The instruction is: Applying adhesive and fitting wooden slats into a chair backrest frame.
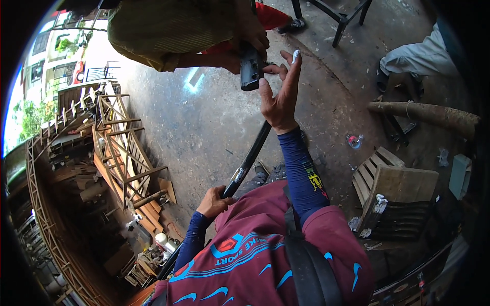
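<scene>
A long black tube point(250, 155) runs slanting up the middle of the view, over a stained, worn concrete floor point(204, 127) in an open workshop. Its lower end sits in the person's left hand point(213, 201), which is closed around it just above the maroon jersey point(265, 255). Its upper part passes behind the right hand point(280, 97), so where it ends cannot be told.

The right hand is raised just beside the tube's upper part, palm open and fingers spread, with something small and white at a fingertip point(295, 55). It holds nothing; its thumb lies near a dark boxy part point(251, 71) that another person's hands point(252, 38) grip from above. That person wears an olive striped garment point(168, 30).

Left of the tube stand unfinished wooden frames point(122, 148), stacked along a railing, with a street and buildings beyond them. Right of the tube lie a slatted wooden piece point(388, 178), a thick log point(423, 112) and scattered scraps on the floor. Above and to the right of the tube are the legs of a black metal stand point(342, 20), and a third person's pale trouser leg point(418, 56) shows at the far right.
</scene>
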Available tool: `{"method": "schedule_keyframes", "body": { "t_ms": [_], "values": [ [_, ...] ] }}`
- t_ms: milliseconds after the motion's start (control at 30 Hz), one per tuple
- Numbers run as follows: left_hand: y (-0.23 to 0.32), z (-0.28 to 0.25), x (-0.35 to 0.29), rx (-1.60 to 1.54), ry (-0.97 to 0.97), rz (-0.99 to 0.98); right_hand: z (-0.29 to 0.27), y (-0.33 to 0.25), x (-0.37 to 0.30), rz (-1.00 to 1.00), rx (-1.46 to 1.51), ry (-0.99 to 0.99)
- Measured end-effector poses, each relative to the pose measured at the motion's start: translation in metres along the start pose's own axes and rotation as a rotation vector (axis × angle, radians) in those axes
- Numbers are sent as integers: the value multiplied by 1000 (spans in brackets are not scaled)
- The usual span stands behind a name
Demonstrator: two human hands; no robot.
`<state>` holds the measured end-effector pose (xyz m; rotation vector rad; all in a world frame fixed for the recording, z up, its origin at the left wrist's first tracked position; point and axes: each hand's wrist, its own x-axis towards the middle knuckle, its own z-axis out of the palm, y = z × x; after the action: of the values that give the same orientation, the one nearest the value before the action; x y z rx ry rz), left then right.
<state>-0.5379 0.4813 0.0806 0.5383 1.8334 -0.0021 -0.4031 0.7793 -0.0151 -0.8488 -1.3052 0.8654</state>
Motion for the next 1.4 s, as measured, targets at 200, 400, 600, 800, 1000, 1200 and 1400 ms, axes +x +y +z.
{"method": "schedule_keyframes", "body": {
  "t_ms": [200,400,600,800,1000,1200,1400],
  "values": [
    [-5,3,1,-10,-13,25,-7,2,9,6,79,-129],
    [-15,8,1,-34,-13,35,-4,3,14,-160,-112,-80],
    [-17,13,-4,-36,-22,44,2,2,6,-172,-66,-210],
    [-26,16,-9,-40,-48,35,12,-5,14,-188,-78,-274],
    [-35,18,-9,-42,-30,62,9,13,50,-220,-232,-363],
    [-27,24,-15,-88,-12,37,-6,31,80,-329,-473,-470],
    [-37,27,-5,-85,-20,94,-53,-21,57,-244,-480,-506]
  ]
}}
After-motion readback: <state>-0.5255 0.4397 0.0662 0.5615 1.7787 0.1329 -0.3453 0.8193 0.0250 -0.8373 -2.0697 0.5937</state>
